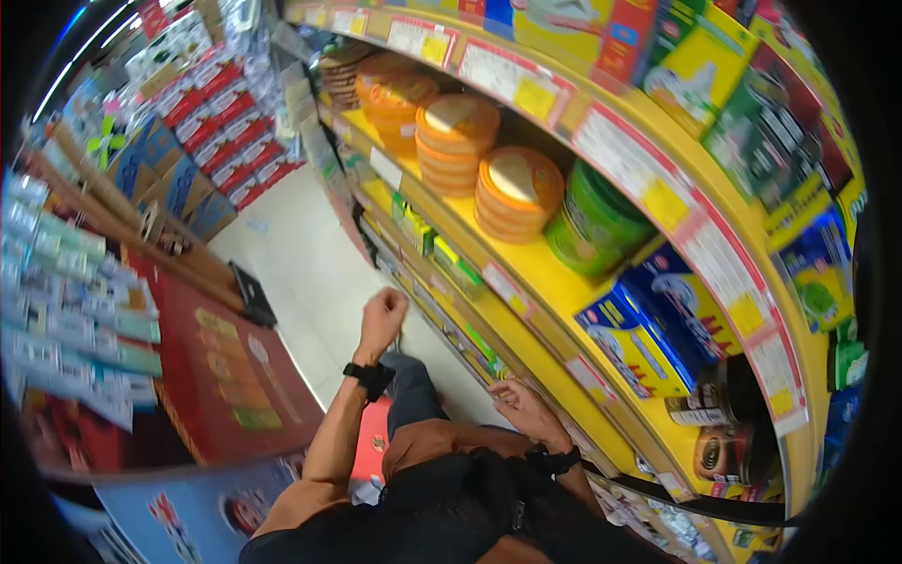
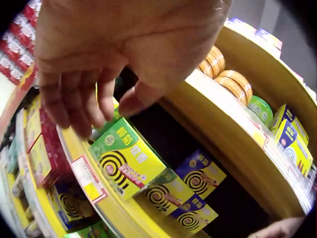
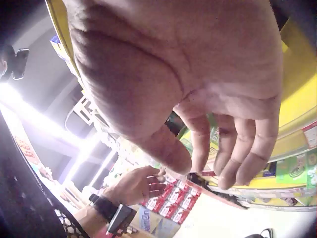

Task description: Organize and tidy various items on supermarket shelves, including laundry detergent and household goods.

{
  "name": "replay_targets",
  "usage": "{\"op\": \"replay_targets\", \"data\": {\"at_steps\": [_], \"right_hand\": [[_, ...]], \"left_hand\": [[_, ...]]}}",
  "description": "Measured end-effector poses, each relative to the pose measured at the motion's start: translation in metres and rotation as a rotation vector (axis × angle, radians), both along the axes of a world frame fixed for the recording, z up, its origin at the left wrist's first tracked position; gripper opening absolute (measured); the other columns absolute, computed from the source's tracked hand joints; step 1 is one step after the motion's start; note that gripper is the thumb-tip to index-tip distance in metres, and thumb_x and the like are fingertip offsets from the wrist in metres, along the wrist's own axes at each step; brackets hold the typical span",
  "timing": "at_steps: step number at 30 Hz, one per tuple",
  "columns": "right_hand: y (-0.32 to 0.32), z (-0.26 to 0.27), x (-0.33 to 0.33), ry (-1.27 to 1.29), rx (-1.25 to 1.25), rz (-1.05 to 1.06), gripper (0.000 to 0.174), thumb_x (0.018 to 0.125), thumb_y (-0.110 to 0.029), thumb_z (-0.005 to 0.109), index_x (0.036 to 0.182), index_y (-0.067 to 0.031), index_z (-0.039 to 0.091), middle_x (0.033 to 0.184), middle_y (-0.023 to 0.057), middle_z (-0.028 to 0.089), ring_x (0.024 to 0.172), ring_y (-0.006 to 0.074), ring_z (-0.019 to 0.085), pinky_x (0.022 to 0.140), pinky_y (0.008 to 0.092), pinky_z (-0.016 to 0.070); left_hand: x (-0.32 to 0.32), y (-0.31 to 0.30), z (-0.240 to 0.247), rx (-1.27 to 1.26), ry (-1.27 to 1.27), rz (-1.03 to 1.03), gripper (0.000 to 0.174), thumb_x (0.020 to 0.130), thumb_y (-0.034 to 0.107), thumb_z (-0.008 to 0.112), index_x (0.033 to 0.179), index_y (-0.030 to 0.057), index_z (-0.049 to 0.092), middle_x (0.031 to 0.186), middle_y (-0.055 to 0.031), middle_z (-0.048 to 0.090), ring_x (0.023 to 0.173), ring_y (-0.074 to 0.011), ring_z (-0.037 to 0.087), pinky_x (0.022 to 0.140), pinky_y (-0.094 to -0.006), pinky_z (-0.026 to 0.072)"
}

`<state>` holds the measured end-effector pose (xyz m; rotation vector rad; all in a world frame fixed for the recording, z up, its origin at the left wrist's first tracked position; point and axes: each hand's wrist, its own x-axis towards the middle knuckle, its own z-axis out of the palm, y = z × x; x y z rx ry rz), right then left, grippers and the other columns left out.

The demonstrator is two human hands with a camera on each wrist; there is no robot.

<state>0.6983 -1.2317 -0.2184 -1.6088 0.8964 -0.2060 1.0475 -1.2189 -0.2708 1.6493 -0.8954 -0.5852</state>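
Note:
In the head view my left hand [image 1: 383, 318] hangs over the aisle floor, its fingers loosely bent and holding nothing. My right hand [image 1: 528, 412] is beside the lower shelves on the right, also empty. The left wrist view shows the left palm [image 2: 124, 49] with fingers hanging down in front of a yellow and green box [image 2: 128, 158] with a black spiral; contact cannot be told. From the right wrist camera, the right palm [image 3: 188, 74] has thumb and fingers slightly bent and apart, with the left hand [image 3: 136, 187] beyond it.
A curved yellow shelf [image 1: 554, 268] holds orange round tubs [image 1: 517, 193], a green tub [image 1: 594, 221], blue and yellow boxes [image 1: 634, 338] and dark cans [image 1: 723, 453]. Hanging packets [image 1: 75, 291] line the left side. Pale floor [image 1: 291, 244] runs between, with red packs [image 1: 230, 132] stacked beyond.

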Motion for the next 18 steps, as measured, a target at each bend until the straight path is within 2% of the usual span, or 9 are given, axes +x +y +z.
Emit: {"op": "replay_targets", "data": {"at_steps": [3,4,6,9,10,11,13,14,18], "right_hand": [[-0.008,0.020,0.046,-0.023,-0.130,-0.214,0.032,0.091,-0.007,0.062,0.122,-0.0014,0.060,0.113,0.0087,0.066,0.095,0.0170,0.063,0.085,0.0332,0.0514],[-0.003,0.014,0.060,0.021,-0.177,-0.339,0.031,0.090,-0.007,0.062,0.121,-0.0020,0.060,0.109,0.0091,0.066,0.090,0.0186,0.062,0.083,0.0340,0.0513],[-0.015,-0.007,0.114,-0.007,-0.361,-0.579,0.030,0.089,-0.007,0.061,0.119,-0.0012,0.058,0.104,0.0112,0.061,0.093,0.0231,0.059,0.083,0.0350,0.0501],[-0.035,-0.009,0.164,0.041,-0.537,-0.799,0.031,0.088,-0.009,0.064,0.116,0.0006,0.056,0.103,0.0143,0.058,0.098,0.0280,0.057,0.084,0.0374,0.0485],[-0.038,-0.018,0.167,0.070,-0.604,-0.862,0.033,0.087,-0.011,0.066,0.115,0.0018,0.054,0.102,0.0162,0.056,0.100,0.0313,0.056,0.084,0.0394,0.0476],[-0.038,-0.031,0.165,0.087,-0.579,-0.899,0.033,0.087,-0.011,0.066,0.115,0.0018,0.054,0.102,0.0162,0.056,0.100,0.0313,0.056,0.084,0.0394,0.0476],[-0.040,-0.051,0.163,0.199,-0.818,-0.842,0.037,0.086,-0.015,0.069,0.114,0.0035,0.054,0.102,0.0203,0.055,0.099,0.0387,0.054,0.085,0.0445,0.0458],[-0.041,-0.043,0.165,0.132,-0.758,-0.875,0.038,0.086,-0.017,0.069,0.114,0.0038,0.053,0.101,0.0224,0.054,0.099,0.0422,0.053,0.086,0.0469,0.0444],[-0.051,-0.046,0.151,0.147,-0.851,-0.898,0.038,0.083,-0.009,0.070,0.115,0.0030,0.053,0.108,0.0211,0.053,0.102,0.0399,0.053,0.090,0.0442,0.0448]], "left_hand": [[0.010,-0.009,0.025,0.165,-0.209,-0.418,0.021,0.088,0.019,0.064,0.091,-0.0012,0.069,0.078,-0.0190,0.068,0.071,-0.0272,0.067,0.069,-0.0399,0.0529],[0.010,-0.008,0.030,0.203,-0.261,-0.544,0.021,0.087,0.020,0.064,0.090,-0.0005,0.068,0.079,-0.0201,0.069,0.073,-0.0325,0.067,0.070,-0.0425,0.0532],[0.025,-0.027,0.032,0.275,-0.374,-0.767,0.021,0.086,0.022,0.063,0.088,0.0013,0.067,0.082,-0.0216,0.069,0.080,-0.0418,0.067,0.073,-0.0476,0.0535],[0.048,-0.051,-0.022,0.277,-0.434,-1.109,0.021,0.086,0.023,0.063,0.091,0.0028,0.067,0.083,-0.0214,0.069,0.083,-0.0419,0.068,0.074,-0.0482,0.0537],[0.047,-0.056,-0.029,0.299,-0.476,-1.185,0.020,0.086,0.022,0.066,0.090,0.0021,0.068,0.083,-0.0194,0.070,0.079,-0.0378,0.069,0.071,-0.0421,0.0543],[0.046,-0.055,-0.046,0.315,-0.474,-1.229,0.020,0.086,0.022,0.066,0.090,0.0021,0.068,0.083,-0.0194,0.070,0.079,-0.0378,0.069,0.071,-0.0421,0.0543],[0.046,-0.058,-0.078,0.226,-0.410,-1.288,0.022,0.086,0.022,0.066,0.091,0.0009,0.068,0.085,-0.0201,0.070,0.080,-0.0376,0.069,0.073,-0.0422,0.0542],[0.044,-0.061,-0.072,0.264,-0.375,-1.322,0.024,0.087,0.023,0.066,0.091,-0.0006,0.067,0.084,-0.0202,0.070,0.080,-0.0375,0.069,0.072,-0.0430,0.0537],[0.023,-0.081,-0.131,0.232,-0.475,-1.473,0.027,0.090,0.024,0.065,0.101,-0.0002,0.064,0.086,-0.0180,0.069,0.084,-0.0351,0.068,0.076,-0.0435,0.0529]]}}
